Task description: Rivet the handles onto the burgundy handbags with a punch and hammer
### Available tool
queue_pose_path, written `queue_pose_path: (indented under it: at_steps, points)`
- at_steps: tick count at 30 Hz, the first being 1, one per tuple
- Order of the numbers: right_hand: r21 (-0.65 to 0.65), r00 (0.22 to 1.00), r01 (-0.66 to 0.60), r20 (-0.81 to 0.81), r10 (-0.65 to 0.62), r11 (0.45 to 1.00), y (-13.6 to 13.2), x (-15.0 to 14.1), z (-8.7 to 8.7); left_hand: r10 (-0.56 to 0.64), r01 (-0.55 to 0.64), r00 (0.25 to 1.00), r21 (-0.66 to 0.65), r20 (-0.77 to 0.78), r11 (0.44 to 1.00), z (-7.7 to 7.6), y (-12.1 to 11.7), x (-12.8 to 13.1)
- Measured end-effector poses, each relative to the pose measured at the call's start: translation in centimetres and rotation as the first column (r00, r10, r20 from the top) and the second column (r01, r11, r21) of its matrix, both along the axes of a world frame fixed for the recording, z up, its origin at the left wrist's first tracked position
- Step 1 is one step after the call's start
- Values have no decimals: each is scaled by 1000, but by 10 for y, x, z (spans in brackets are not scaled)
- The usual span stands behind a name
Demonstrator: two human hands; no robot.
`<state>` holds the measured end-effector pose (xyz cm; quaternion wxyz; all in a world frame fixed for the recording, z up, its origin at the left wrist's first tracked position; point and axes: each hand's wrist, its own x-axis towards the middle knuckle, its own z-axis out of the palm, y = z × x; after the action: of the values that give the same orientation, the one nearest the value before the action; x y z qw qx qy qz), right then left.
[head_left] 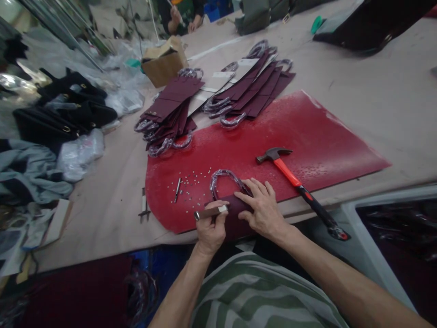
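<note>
My left hand (210,228) is closed around a short metal tool (209,212) held level at the near edge of a red mat (307,132). My right hand (261,207) lies flat, fingers spread, pressing a dark maroon bag piece (235,205) with a plastic-wrapped handle loop (223,177). Small rivets (194,180) and a thin metal punch (177,189) lie on the mat to the left of my hands. A hammer (297,182) with an orange and black handle rests to the right, its grip overhanging the table edge.
Two fanned stacks of maroon bag pieces (170,109) (252,89) lie at the far edge of the mat. A cardboard box (164,61) stands behind them. Black bags (64,109) and plastic wrapping sit at the left. Another person's hands (177,18) work at the far end.
</note>
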<state>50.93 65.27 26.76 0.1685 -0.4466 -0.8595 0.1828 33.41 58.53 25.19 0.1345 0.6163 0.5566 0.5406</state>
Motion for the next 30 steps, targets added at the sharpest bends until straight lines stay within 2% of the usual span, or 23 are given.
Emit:
queue_pose_path:
  at_steps: [4,7,16,26,30]
  points:
    - [-10,1000,15,-19,-16,1000,0,-2,-2,-15,17,999,-32,48,999,-2,-1,1]
    - [-20,999,17,-27,-18,1000,1,-1,-3,-55,55,998,-18,15,998,-5,0,2]
    - [-23,999,14,-33,-15,1000,0,-1,-2,-76,75,995,-16,-60,997,-5,4,3]
    - [-23,999,7,-47,-8,1000,1,0,-3,2,0,983,12,-184,1000,3,9,10]
    - [-9,998,5,-58,-5,1000,1,1,-4,-20,22,974,3,-226,1000,2,12,11]
